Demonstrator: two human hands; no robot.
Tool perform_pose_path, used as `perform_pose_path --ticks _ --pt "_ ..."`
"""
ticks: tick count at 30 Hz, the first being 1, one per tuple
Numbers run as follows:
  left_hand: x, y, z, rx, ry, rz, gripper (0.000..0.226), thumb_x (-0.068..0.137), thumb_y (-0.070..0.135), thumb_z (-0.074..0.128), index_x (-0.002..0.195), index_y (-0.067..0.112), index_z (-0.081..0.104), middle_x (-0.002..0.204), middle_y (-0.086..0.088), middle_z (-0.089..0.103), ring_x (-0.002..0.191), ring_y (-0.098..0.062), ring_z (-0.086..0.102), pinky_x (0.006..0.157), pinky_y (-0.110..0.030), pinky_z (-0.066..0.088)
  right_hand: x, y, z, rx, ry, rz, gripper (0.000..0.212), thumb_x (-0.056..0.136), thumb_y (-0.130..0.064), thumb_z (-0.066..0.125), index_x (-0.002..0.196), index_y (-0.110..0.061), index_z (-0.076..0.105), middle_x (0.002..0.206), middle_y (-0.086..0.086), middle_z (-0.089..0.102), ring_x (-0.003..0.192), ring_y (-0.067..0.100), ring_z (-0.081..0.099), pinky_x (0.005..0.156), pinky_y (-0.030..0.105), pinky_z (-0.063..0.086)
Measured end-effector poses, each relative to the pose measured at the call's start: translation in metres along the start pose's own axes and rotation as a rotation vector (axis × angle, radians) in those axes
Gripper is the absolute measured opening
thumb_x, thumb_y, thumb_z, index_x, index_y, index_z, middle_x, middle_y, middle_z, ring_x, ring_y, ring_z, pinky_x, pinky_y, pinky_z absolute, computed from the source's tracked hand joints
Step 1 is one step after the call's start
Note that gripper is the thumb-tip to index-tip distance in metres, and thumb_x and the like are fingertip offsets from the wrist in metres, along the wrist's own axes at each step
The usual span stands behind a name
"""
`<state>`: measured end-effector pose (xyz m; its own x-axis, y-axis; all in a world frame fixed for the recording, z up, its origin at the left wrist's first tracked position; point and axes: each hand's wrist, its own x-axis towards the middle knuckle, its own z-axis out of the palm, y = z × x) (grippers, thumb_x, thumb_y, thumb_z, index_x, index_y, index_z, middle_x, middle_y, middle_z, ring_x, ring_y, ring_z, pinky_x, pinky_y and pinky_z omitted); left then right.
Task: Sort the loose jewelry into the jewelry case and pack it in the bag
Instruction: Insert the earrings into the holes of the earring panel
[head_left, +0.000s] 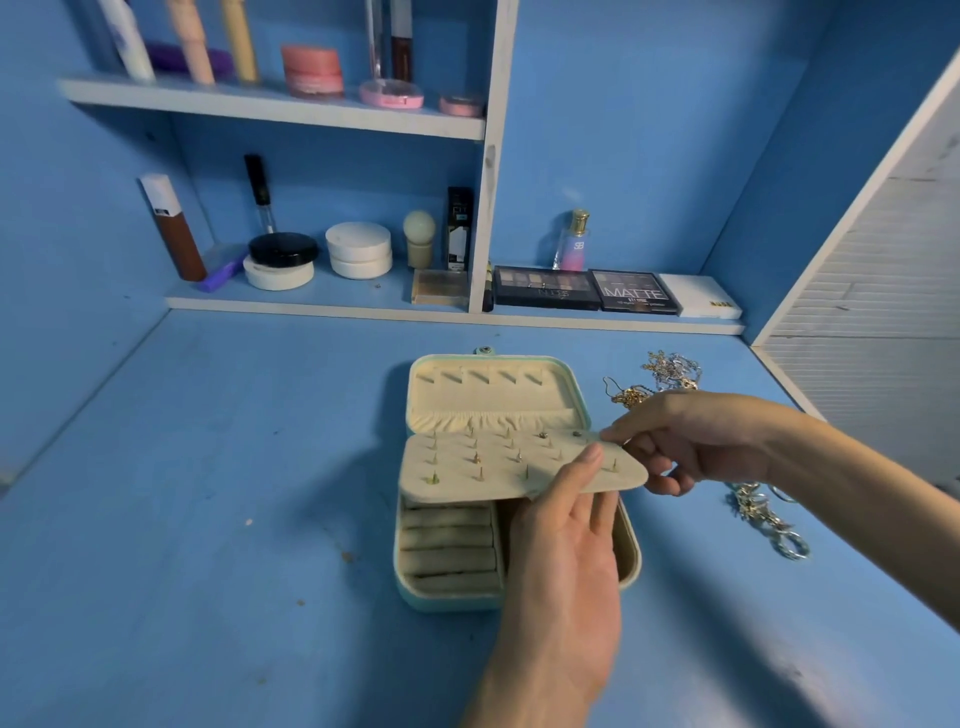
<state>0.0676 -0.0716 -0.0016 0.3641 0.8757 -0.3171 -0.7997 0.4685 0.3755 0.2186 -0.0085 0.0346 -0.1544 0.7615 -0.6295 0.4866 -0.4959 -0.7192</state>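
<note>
Beige velvet earring panel (483, 467): we are holding it lifted over open jewelry case (452, 597), which is sitting mid-counter (208, 493), lid folded back. Left hand (566, 535) is gripping panel's front edge, thumb on top, fingers beneath, steadying it. Right hand (691, 441) is pinching right corner, probably working on stud. Ring rolls (447, 540) are showing underneath. Right of case, loose chains (670, 374) are lying unsorted. Bag not in view.

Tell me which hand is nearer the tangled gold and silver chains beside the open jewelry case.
Right. The right hand is just in front of the tangled gold and silver chains; the left hand is farther left, holding the beige earring panel.
</note>
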Motion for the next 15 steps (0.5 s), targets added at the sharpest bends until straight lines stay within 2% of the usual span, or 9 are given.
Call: perform_pose_path --ticks 3,6,7,9,10,12,14,15 --pt "0.001 0.005 -0.005 0.005 -0.027 -0.016 0.055 0.07 0.006 0.074 0.124 0.007 0.06 0.118 -0.012 0.068 0.113 -0.018 0.063 0.105 -0.036 0.041 0.001 -0.001 0.0 0.04 -0.01 0.019 0.049 0.092 -0.022 0.047 0.044 -0.017 0.057 0.043 0.001 0.032 0.041 0.017 0.039 0.039 0.018 0.027" --pt "-0.003 0.009 -0.009 0.011 -0.032 -0.034 0.06 0.069 0.009 0.076 0.126 0.007 0.058 0.116 -0.01 0.069 0.11 -0.016 0.065 0.102 -0.034 0.044 0.0 -0.002 0.0 0.054 0.006 0.03 0.04 0.09 -0.022 0.049 0.051 -0.015 0.056 0.043 0.001 0.031 0.039 0.017 0.038 0.037 0.018 0.028" --pt "-0.006 0.01 -0.011 0.009 -0.034 -0.033 0.065 0.064 0.012 0.082 0.125 0.007 0.059 0.115 -0.008 0.07 0.109 -0.014 0.065 0.101 -0.033 0.045 0.0 -0.003 0.0 0.057 0.01 0.033 0.037 0.09 -0.022 0.05 0.054 -0.013 0.055 0.043 0.001 0.031 0.039 0.017 0.038 0.037 0.018 0.028" --pt "-0.013 0.013 -0.017 -0.002 -0.021 -0.01 0.086 0.036 0.021 0.096 0.117 0.012 0.067 0.113 -0.005 0.071 0.107 -0.013 0.066 0.094 -0.031 0.049 0.0 -0.004 0.0 0.064 0.018 0.038 0.035 0.09 -0.022 0.05 0.057 -0.011 0.055 0.042 0.001 0.031 0.038 0.017 0.038 0.036 0.018 0.028" --pt "-0.017 0.014 -0.02 0.002 0.011 0.007 0.094 0.021 0.027 0.098 0.11 0.015 0.072 0.114 -0.004 0.071 0.108 -0.014 0.066 0.09 -0.03 0.051 0.0 -0.003 0.0 0.066 0.021 0.042 0.036 0.09 -0.022 0.049 0.056 -0.012 0.056 0.042 0.001 0.031 0.038 0.017 0.038 0.036 0.018 0.028" --pt "-0.025 0.018 -0.022 0.056 0.105 0.038 0.104 0.008 0.035 0.097 0.108 0.015 0.074 0.12 -0.005 0.068 0.114 -0.014 0.061 0.089 -0.033 0.05 0.0 -0.003 0.0 0.067 0.019 0.048 0.036 0.09 -0.022 0.049 0.057 -0.011 0.056 0.042 0.002 0.03 0.037 0.017 0.038 0.036 0.018 0.028" --pt "-0.028 0.024 -0.019 0.068 0.205 0.039 0.118 0.014 0.04 0.096 0.123 0.011 0.062 0.127 -0.008 0.062 0.12 -0.017 0.055 0.094 -0.037 0.046 -0.001 -0.004 0.0 0.068 0.012 0.053 0.033 0.09 -0.022 0.049 0.059 -0.01 0.055 0.041 0.002 0.03 0.037 0.017 0.038 0.036 0.018 0.029" --pt "-0.028 0.026 -0.016 0.056 0.24 0.026 0.113 0.027 0.041 0.093 0.128 0.009 0.056 0.129 -0.009 0.059 0.123 -0.019 0.053 0.097 -0.039 0.044 -0.001 -0.004 0.001 0.07 0.008 0.054 0.033 0.09 -0.022 0.049 0.06 -0.01 0.055 0.041 0.002 0.031 0.037 0.017 0.038 0.036 0.018 0.029"
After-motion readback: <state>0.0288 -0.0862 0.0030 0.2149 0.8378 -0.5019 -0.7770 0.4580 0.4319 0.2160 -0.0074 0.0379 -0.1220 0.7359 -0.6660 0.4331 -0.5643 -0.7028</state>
